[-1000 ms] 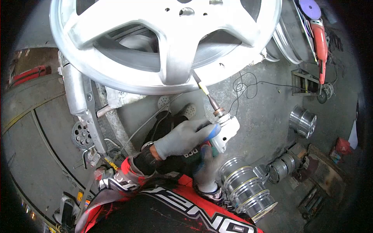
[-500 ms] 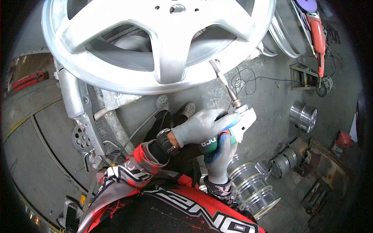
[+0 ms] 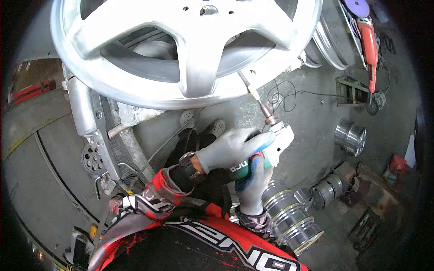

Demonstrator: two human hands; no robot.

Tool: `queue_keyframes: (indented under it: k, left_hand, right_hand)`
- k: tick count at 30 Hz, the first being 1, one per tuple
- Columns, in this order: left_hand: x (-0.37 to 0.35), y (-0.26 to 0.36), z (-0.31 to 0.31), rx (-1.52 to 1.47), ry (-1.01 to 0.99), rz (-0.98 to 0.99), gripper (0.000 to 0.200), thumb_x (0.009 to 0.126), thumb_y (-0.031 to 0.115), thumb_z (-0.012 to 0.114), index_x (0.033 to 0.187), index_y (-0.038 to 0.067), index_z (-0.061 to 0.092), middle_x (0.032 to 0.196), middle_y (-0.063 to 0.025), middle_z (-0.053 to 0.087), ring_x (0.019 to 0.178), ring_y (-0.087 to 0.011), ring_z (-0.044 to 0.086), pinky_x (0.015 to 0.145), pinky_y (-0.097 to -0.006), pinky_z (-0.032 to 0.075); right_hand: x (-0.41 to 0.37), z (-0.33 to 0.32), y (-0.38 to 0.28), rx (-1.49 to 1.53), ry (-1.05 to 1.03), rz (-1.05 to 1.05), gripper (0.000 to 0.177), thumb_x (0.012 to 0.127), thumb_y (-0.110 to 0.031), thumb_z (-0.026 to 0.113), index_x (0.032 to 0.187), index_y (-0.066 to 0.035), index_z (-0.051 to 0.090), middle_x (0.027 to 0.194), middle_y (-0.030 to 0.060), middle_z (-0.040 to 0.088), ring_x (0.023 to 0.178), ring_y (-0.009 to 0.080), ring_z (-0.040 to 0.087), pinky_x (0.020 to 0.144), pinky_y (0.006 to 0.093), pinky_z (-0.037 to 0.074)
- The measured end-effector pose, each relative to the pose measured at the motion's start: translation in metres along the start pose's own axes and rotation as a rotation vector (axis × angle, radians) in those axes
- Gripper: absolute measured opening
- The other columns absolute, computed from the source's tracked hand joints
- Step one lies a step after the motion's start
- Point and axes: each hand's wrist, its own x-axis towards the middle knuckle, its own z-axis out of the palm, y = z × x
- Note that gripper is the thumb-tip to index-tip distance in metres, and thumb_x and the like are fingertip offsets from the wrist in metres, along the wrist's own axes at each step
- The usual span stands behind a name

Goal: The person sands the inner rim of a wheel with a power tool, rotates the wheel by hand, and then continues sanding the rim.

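Wheel roofs us in just above grinder, gripped by left hand + right hand. Stand blocks left side; stacked rims crowd lower right. We see open floor to right, w/ cable across it.

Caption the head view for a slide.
Left hand and right hand grip a grinder, its bit at the rim of an alloy wheel.
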Motion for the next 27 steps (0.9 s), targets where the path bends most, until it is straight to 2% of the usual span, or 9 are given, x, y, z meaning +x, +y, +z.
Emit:
queue_keyframes:
  k: [4,8,12,14,16,20,22,23,27]
  left_hand:
    - [-0.011,0.007,-0.005,-0.028,-0.066,-0.088,0.044,0.093,0.012,0.064,0.134,-0.001,0.061,0.122,-0.0227,0.067,0.109,-0.0372,0.068,0.092,-0.0428,0.058]
    - [-0.004,0.004,0.0,0.025,0.025,-0.038,0.044,0.094,0.012,0.064,0.136,-0.001,0.061,0.124,-0.0225,0.067,0.108,-0.0384,0.069,0.093,-0.0439,0.057]
    - [0.014,-0.009,0.007,-0.052,0.028,-0.025,0.043,0.095,0.012,0.064,0.137,0.0,0.061,0.126,-0.022,0.067,0.109,-0.0378,0.069,0.093,-0.0433,0.057]
    - [0.011,-0.006,0.0,-0.128,-0.014,-0.093,0.042,0.096,0.012,0.063,0.137,0.001,0.061,0.126,-0.021,0.067,0.11,-0.0362,0.069,0.095,-0.0423,0.056]
    - [0.0,-0.007,0.005,0.002,0.07,-0.021,0.041,0.097,0.012,0.063,0.137,0.001,0.062,0.126,-0.0205,0.067,0.109,-0.0355,0.069,0.096,-0.0417,0.056]
    - [0.0,-0.005,0.004,0.0,0.078,-0.027,0.039,0.099,0.012,0.062,0.137,0.001,0.062,0.126,-0.0207,0.067,0.109,-0.0357,0.069,0.097,-0.0417,0.055]
    - [0.012,-0.007,0.002,0.04,0.075,-0.023,0.039,0.1,0.012,0.061,0.137,0.001,0.062,0.127,-0.0203,0.067,0.111,-0.0353,0.068,0.099,-0.0413,0.055]
    - [0.022,-0.009,-0.001,-0.261,0.012,-0.138,0.039,0.101,0.014,0.06,0.138,0.002,0.062,0.128,-0.0199,0.066,0.113,-0.0351,0.068,0.1,-0.0412,0.054]
    - [0.023,-0.003,-0.008,-0.325,0.045,-0.157,0.043,0.098,0.015,0.063,0.139,0.001,0.061,0.129,-0.0185,0.066,0.114,-0.0335,0.067,0.099,-0.04,0.054]
  right_hand:
    - [-0.008,-0.006,0.006,-0.073,-0.03,0.032,0.041,0.106,-0.018,0.054,0.141,0.002,0.052,0.126,0.0116,0.065,0.11,0.02,0.066,0.097,0.0356,0.053]
    - [0.002,-0.001,-0.011,-0.048,-0.084,0.029,0.039,0.106,-0.016,0.053,0.139,0.003,0.054,0.127,0.0107,0.065,0.112,0.0185,0.065,0.098,0.0345,0.052]
    - [0.013,0.007,-0.013,0.022,0.032,-0.053,0.039,0.103,-0.013,0.06,0.139,0.001,0.056,0.129,0.0103,0.064,0.112,0.0189,0.065,0.098,0.0361,0.052]
    - [0.014,0.006,-0.012,0.07,0.002,-0.066,0.042,0.103,-0.012,0.062,0.142,-0.001,0.053,0.129,0.0109,0.064,0.112,0.0194,0.065,0.098,0.0358,0.052]
    - [0.01,0.001,-0.011,-0.057,-0.009,-0.017,0.045,0.104,-0.012,0.061,0.146,-0.002,0.048,0.131,0.0118,0.063,0.115,0.0202,0.065,0.098,0.0356,0.053]
    - [0.009,0.007,-0.02,-0.033,-0.026,-0.018,0.048,0.104,-0.012,0.061,0.148,-0.002,0.044,0.132,0.0123,0.062,0.116,0.0205,0.064,0.1,0.0358,0.052]
    - [0.018,0.008,-0.025,-0.018,-0.028,-0.011,0.064,0.095,-0.002,0.064,0.153,-0.001,0.037,0.139,0.0128,0.053,0.126,0.0206,0.054,0.11,0.0377,0.043]
    - [0.024,0.008,-0.027,-0.021,-0.033,-0.023,0.065,0.094,-0.001,0.064,0.153,-0.001,0.036,0.139,0.0128,0.053,0.126,0.0206,0.054,0.11,0.0383,0.043]
    - [0.024,0.012,-0.03,-0.016,-0.022,-0.011,0.066,0.094,-0.001,0.065,0.153,-0.002,0.036,0.139,0.0124,0.053,0.126,0.0202,0.055,0.11,0.039,0.043]
